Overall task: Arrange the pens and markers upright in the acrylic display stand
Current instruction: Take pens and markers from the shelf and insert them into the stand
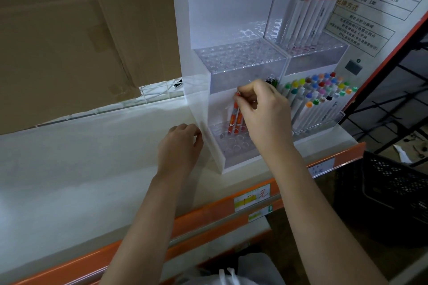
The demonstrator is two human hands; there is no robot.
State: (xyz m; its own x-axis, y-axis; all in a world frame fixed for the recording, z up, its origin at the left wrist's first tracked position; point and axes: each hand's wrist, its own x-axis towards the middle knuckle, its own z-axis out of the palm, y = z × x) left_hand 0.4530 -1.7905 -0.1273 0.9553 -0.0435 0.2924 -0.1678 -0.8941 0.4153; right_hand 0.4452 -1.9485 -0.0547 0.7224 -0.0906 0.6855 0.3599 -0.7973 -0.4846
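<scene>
Orange pens (235,117) stand in the acrylic display stand's (240,157) lowest tier; your right hand (261,109) pinches their tops to seat them in the holes. Your left hand (179,146), loosely curled, rests against the stand's side wall, likely steadying it.

Head view, downward, close over shelf (92,169)

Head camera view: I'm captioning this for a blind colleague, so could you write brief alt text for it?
A person's right hand pinches the tops of orange pens standing in the bottom tier of a clear acrylic display stand, while the left hand rests against the stand's left side. White markers with coloured caps fill the holder to the right, on a white shelf.
</scene>
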